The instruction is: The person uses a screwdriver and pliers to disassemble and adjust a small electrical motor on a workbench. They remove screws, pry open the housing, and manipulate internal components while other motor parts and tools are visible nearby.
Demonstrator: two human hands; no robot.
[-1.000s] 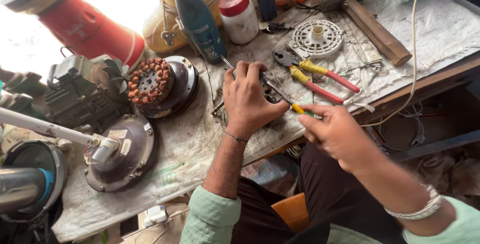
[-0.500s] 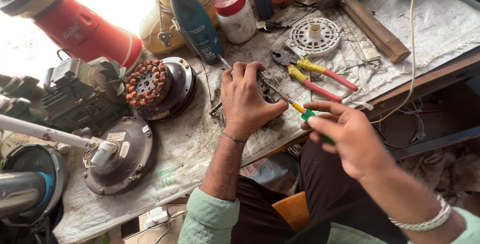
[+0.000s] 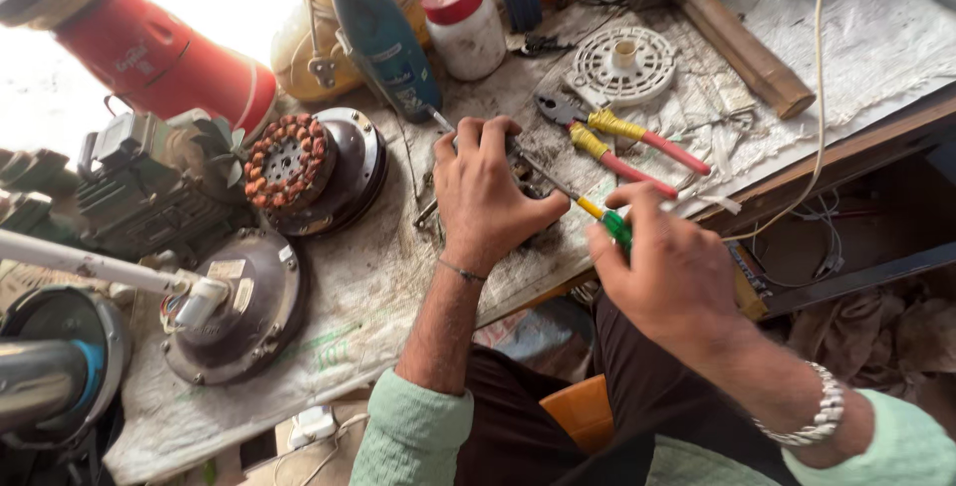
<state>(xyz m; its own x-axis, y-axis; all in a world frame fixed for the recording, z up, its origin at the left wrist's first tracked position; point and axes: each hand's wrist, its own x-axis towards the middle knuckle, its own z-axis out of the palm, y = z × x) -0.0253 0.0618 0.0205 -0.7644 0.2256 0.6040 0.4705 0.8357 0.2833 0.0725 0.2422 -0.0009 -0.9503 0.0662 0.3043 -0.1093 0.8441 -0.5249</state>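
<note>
My left hand (image 3: 488, 192) lies palm-down over a small dark metal part (image 3: 528, 179) on the worktop (image 3: 398, 277), near its front edge. The fingers are curled over the top of the part and clamped on it, pinning it flat. Most of the part is hidden under the palm, so I cannot tell its exact shape.

My right hand (image 3: 667, 277) is closed around the green and yellow handle of a screwdriver (image 3: 588, 209). The thin shaft runs up and left from this grip, and its tip meets the part just beside my left fingers.

Handling, as judged from the view:
- The part looks rigid and dense for its size. It appears greasy and the worktop cover is dusty, so it may slide or turn under tool pressure.
- Take hold from above, with fingers spread over the outer edges and clear of the shaft.
- The screwdriver is light and stiff. Hold it well back on the handle, in line with the shaft, so the tip does not skid off toward the left fingers.

Nearby items: pliers (image 3: 622, 142) with red and yellow handles lie just beyond the part. A motor housing with copper windings (image 3: 299, 162) sits to the left. A hammer (image 3: 727, 23) lies at the far right of the worktop.
</note>
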